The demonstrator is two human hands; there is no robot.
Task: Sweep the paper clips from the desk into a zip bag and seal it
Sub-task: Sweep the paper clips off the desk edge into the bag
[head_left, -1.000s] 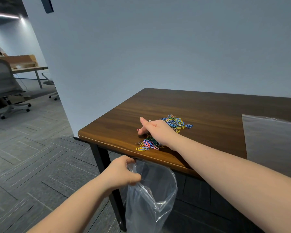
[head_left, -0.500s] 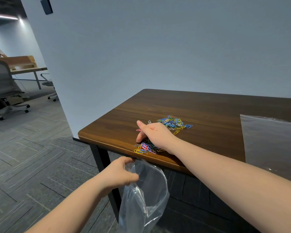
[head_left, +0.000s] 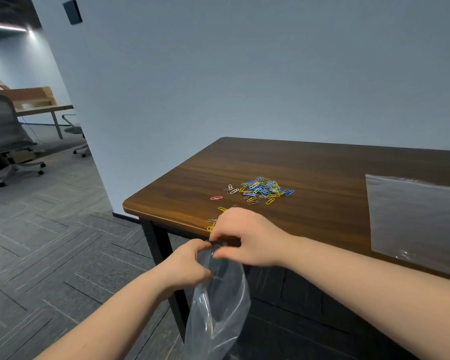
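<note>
A pile of coloured paper clips lies on the dark wooden desk, with a single pink clip to its left. A few more clips sit right at the desk's front edge, partly hidden under my right hand. That hand is cupped over the edge with its fingers bent down toward the bag's mouth. My left hand grips the rim of a clear zip bag, which hangs open just below the desk edge.
A second clear bag lies flat on the right of the desk. A grey wall stands behind the desk. Carpeted floor spreads to the left, where office chairs and another table stand.
My right hand has dragged a batch of clips from the pile to the front edge, above the bag. My left hand has raised the bag's mouth to the edge.
</note>
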